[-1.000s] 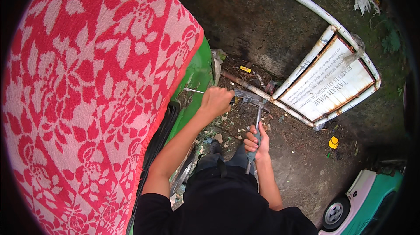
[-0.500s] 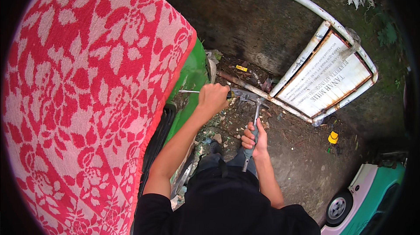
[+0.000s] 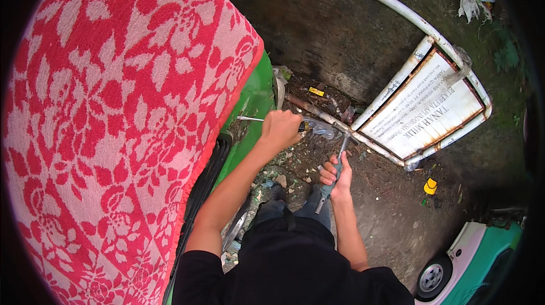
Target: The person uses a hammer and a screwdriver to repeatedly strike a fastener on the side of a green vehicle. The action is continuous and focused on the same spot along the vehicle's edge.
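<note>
My left hand is closed around the handle of a screwdriver. The metal shaft points left, its tip at or close to the green vehicle body; I cannot tell whether they touch. To the right, my right hand grips a hammer by its grey handle. The hammer's head is up and stands apart from the black and yellow end of the screwdriver's handle. A red and pink floral cloth drapes over the vehicle's top.
A white, rusty metal frame with a sign panel leans along the dark wall. Rubble litters the ground by my feet. A yellow object lies to the right. A pink and teal vehicle stands at lower right.
The hammer has tilted to the right, its head farther from the screwdriver's handle. My left hand keeps its hold on the screwdriver. The whole view has shifted slightly.
</note>
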Available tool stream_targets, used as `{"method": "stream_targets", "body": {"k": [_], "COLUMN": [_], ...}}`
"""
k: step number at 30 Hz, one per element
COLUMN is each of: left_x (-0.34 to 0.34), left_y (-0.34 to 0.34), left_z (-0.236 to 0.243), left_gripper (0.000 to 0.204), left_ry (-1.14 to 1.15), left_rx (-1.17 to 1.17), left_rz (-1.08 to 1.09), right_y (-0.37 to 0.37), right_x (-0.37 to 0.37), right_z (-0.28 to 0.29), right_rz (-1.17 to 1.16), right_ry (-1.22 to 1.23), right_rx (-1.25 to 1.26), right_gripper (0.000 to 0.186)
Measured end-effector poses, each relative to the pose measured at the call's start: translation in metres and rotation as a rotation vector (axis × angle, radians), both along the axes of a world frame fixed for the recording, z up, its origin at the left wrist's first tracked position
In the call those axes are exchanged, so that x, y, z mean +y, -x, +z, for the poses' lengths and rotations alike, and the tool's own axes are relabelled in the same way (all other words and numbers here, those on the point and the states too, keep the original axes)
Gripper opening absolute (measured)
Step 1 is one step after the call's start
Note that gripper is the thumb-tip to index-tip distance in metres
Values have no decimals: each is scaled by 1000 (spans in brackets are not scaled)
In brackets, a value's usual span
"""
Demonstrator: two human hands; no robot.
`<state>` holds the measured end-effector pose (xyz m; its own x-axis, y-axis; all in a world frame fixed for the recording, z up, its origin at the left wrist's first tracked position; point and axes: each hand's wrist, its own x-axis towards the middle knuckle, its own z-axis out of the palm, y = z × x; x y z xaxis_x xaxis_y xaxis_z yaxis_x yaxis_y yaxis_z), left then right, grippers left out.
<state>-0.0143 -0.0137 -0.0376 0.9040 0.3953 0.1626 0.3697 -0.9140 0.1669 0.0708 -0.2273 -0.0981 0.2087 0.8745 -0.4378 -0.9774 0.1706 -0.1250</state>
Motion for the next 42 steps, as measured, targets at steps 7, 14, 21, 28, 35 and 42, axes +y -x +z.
{"method": "stream_targets", "body": {"k": [7,14,21,28,35,42], "left_x": [1,1,5,5,3,1], "left_y": [1,-1,0,0,0,5], "left_z": [-4,-2,-16,-21,-20,-20], "left_gripper": [14,14,8,6,5,7], "left_ry": [-8,-3,-17,-34,-46,-77], "left_rx": [5,10,73,43,83,121], "left_rz": [2,-1,27,29,20,-9], "right_y": [-10,12,9,14,6,-1], "right_x": [-8,4,5,8,9,1], "right_z": [-8,-7,-17,-28,-45,-56], "right_rz": [-30,239,-115,129,46,-1], "right_ry": [-35,39,219,-112,-144,-182], "right_rx": [-41,-134,-13,67,194,355], "right_gripper": [45,46,46,44,45,45]}}
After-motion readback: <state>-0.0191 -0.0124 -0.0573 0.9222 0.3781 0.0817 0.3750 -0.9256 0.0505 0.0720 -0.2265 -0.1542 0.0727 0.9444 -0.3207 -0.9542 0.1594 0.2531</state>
